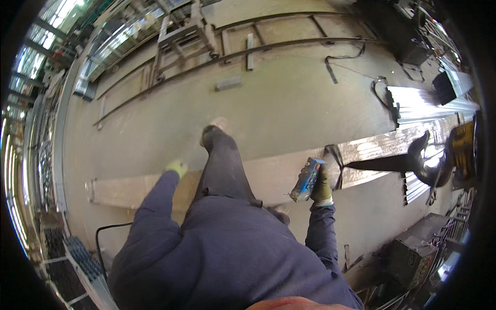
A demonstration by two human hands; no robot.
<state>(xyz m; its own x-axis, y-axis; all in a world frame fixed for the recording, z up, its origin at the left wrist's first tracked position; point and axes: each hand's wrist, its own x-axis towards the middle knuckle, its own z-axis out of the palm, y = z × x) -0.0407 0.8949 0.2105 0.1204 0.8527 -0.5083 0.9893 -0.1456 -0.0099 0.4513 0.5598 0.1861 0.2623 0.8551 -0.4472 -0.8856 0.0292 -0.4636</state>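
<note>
My right hand [322, 188], in a dark glove with a pale cuff, is closed around a worn blue box [307, 180] with a ragged lower end. It carries the box above the floor, beside a long flat bundle [274, 173]. My left hand [177, 168], in a yellow-green glove, hangs at my left side over the same bundle. Motion blurs its fingers, and nothing shows in it. One of my legs stretches forward across the bundle, the shoe on the far side.
A black strap [338, 166] loops the bundle and leads toward a large lifting hook [431, 157] under a yellow block [462, 147]. Shiny metal lengths [426, 106] lie at right. Floor rails [289, 46] and a wheeled frame [183, 39] stand ahead; a dark machine [416, 253] is lower right.
</note>
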